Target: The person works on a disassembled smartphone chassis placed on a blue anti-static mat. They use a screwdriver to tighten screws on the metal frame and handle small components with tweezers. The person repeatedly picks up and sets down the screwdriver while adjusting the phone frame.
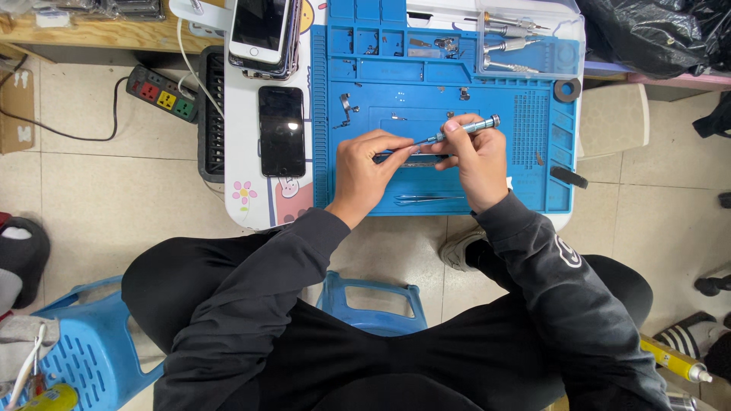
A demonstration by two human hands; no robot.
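My right hand (478, 164) grips a slim blue-grey precision screwdriver (466, 130), its tip pointing left toward my left hand. My left hand (365, 167) pinches a small dark part at the screwdriver tip, over the middle of the blue repair mat (525, 114). A thin dark strip lies under both hands, mostly hidden by them. A pair of tweezers (426, 199) lies on the mat just below my hands. Small metal parts (346, 106) are scattered on the mat above my left hand.
A black phone (282, 131) lies face up on the white table left of the mat, with a stack of phones (263, 34) behind it. A clear box of screwdrivers (525, 38) sits at the mat's far right. A power strip (162, 93) lies on the floor, blue stools below.
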